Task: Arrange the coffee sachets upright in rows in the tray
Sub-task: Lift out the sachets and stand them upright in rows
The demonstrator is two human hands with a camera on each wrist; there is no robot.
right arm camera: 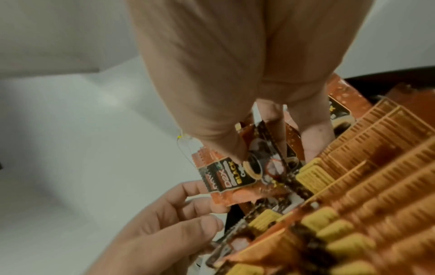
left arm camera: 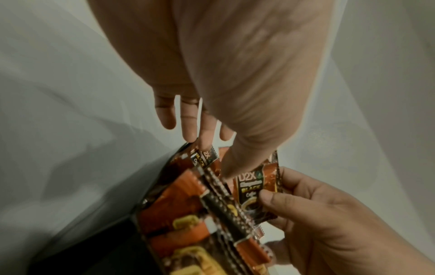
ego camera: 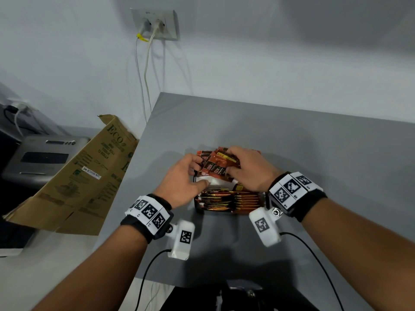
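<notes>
Head view: over the far end of the black tray [ego camera: 197,208] on the grey table [ego camera: 314,142], the right hand [ego camera: 247,169] pinches a loose bunch of coffee sachets [ego camera: 215,164] between thumb and fingers. The left hand [ego camera: 186,176] curls around the bunch's left edge. More sachets stand upright in rows in the tray's near part.

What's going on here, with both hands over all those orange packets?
A person is packing a black tray on a grey table. Its near part already holds upright rows of D2X coffee sachets. Over the far part, the left hand and the right hand both grip a loose bunch of sachets, not yet stood in a row.
</notes>
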